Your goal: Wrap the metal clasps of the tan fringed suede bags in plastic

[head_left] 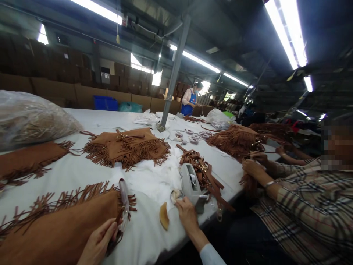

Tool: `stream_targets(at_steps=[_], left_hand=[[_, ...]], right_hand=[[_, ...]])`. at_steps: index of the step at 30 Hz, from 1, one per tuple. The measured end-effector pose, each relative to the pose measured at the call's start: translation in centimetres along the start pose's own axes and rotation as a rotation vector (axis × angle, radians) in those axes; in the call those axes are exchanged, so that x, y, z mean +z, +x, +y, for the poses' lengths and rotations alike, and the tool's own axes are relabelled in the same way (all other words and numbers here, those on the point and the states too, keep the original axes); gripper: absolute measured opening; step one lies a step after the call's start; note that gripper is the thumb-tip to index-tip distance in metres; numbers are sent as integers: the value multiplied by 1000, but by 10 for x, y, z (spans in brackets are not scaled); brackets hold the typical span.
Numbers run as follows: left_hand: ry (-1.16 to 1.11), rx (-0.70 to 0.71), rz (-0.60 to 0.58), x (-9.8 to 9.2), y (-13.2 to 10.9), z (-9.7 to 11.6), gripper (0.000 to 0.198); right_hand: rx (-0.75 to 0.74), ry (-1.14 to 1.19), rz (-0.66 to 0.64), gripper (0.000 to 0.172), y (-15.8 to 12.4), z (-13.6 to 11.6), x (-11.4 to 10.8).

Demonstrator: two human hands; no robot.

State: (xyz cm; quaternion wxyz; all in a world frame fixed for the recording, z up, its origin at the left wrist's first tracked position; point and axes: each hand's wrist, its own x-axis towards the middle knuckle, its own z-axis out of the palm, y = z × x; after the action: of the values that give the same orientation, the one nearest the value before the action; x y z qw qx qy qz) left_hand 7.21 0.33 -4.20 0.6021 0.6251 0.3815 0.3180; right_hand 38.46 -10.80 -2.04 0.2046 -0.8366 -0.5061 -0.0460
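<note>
My left hand (101,237) is closed on a thin brown strap at the end of a fringed brown suede bag (66,224). A strap section wrapped in clear plastic (124,198) rises above those fingers. My right hand (188,217) has its fingers drawn together on a pale cloth wad (176,195) in a small round dish; the fingertips partly hide it. Just beyond that hand stands a grey tape dispenser (191,184). A curved yellowish piece (163,216) lies on the white-covered table between my hands.
More fringed bags (128,147) lie across the table (149,184). Brown straps with gold buckles (202,167) pile behind the dispenser. A metal post (175,73) rises mid-table. At right, a co-worker in a plaid shirt (306,198) handles brown fringe. Another person (190,101) stands far back.
</note>
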Motion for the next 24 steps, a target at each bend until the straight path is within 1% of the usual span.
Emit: stream_targets(at_steps=[2,5,6,8,9,12,14,15,18,20,21,22,24], left_hand=[[-12,-16,-16,-1,1,0,43],[-57,-43,6,-3,3,-1,47],[-71,-47,20,-2,4,-2,49],[-90,-37,36,0,4,-2,48],[-99,-30,28,2,5,-3,46],[-181,-22,22,4,4,-5,39],[-318,-23,79,1,4,-7,34],[-415,-21,135,-3,5,-8,32],[-746,-8,378,-25,9,-6,27],[-921,3,510,-43,13,-1,20],[-990,8,544,-51,15,3,15],[-1048,10,553,-59,16,8,10],[-1136,14,551,-70,16,20,10]], right_hand=[[17,97,4,29,2,1,-5],[67,132,65,26,4,-2,-10],[72,122,102,28,5,-6,-10],[27,100,146,32,9,-19,-8],[-21,85,134,34,12,-27,-6],[-139,24,14,35,27,-57,2],[-161,2,-37,34,38,-72,6],[-161,6,-43,32,42,-77,6],[-168,52,-47,32,44,-85,4],[-132,190,-56,31,39,-89,5],[-89,305,-76,31,36,-93,8],[-33,441,-111,30,32,-100,13],[108,729,-235,35,27,-122,25]])
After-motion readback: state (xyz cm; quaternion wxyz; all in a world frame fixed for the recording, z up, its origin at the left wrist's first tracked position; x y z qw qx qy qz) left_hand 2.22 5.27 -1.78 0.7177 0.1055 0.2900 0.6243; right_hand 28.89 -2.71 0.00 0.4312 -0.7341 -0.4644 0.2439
